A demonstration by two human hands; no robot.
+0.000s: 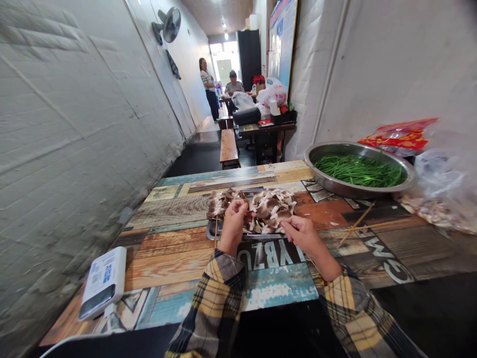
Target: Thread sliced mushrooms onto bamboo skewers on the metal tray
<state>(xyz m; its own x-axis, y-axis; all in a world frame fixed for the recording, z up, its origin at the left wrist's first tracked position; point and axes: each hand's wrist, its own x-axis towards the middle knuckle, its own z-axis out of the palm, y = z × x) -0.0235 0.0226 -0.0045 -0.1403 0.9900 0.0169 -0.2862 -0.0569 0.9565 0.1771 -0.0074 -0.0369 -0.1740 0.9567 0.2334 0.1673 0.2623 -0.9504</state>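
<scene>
A metal tray [211, 229] in front of me holds a heap of torn brown and white mushroom pieces [270, 206]. My left hand [234, 220] is closed in a fist at the tray's near left, gripping a thin bamboo skewer [215, 231] and pressing against the mushrooms. My right hand [300, 230] sits at the tray's near right with fingers pinched on a mushroom piece. Both wrists wear plaid sleeves.
A steel bowl of green chives [357, 171] stands at the right. Loose skewers [354, 224] lie beside it, with plastic bags [443, 191] further right. A white device [102, 281] rests at the table's left corner. A wall runs along the left; two people are far down the aisle.
</scene>
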